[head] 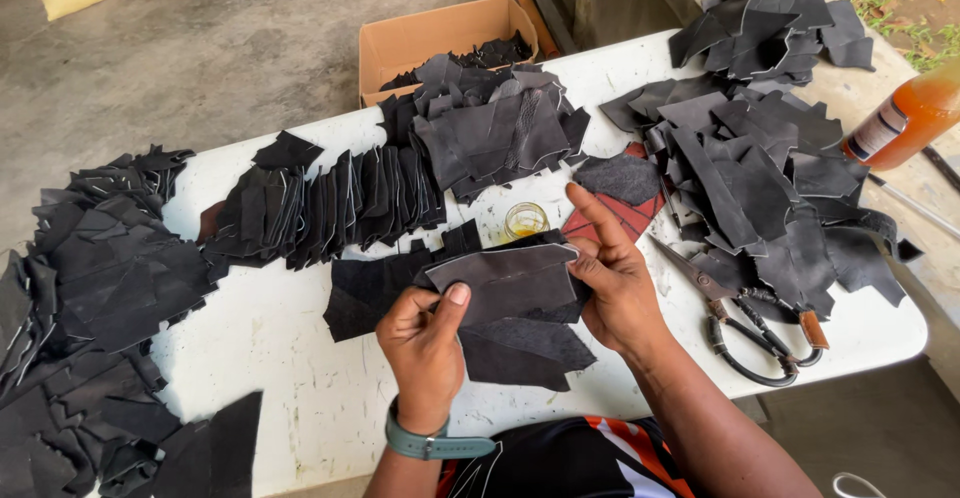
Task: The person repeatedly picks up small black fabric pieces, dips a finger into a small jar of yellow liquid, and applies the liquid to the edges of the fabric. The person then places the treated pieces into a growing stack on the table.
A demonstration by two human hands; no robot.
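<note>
Fingers [455, 298] of the left hand [425, 343] pinch the near-left corner of a grey leather piece [510, 280] while the right hand [620, 283] clamps its right end, its long axis running left-right above the black scraps [520, 348] near the table [300, 378] front edge.

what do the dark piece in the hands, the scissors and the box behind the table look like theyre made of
Dark piece held by left hand and right hand: probably leather or suede, matte grey, floppy, pale cut edge.
Scissors: dark, dull metal, apparently wrapped handles.
Box: plain brown cardboard with open flaps.
</note>
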